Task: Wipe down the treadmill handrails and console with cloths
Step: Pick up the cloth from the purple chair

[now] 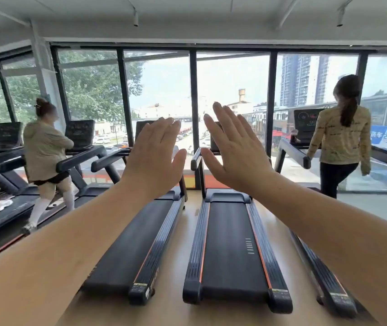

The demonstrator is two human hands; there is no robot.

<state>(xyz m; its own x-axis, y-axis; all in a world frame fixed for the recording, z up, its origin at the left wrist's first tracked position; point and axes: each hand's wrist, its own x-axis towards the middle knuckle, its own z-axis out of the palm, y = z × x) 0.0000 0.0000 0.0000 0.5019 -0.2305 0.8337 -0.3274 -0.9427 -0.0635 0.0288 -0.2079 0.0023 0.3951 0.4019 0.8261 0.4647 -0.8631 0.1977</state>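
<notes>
Facing window wall (232, 95), you see row of treadmills. Nearest treadmill (231, 245) dead ahead on wood floor (171, 309), its handrail (196, 160) showing between your raised hands, console mostly hidden behind them. Your left hand (155, 158) and right hand (235, 154) both spread flat, fingers extended, holding nothing, apart from each other.

Two bare hands, left hand (153, 152) and right hand (232, 149), are raised. Three people are on treadmills: two far left (46, 151), one far right (343, 142).
</notes>
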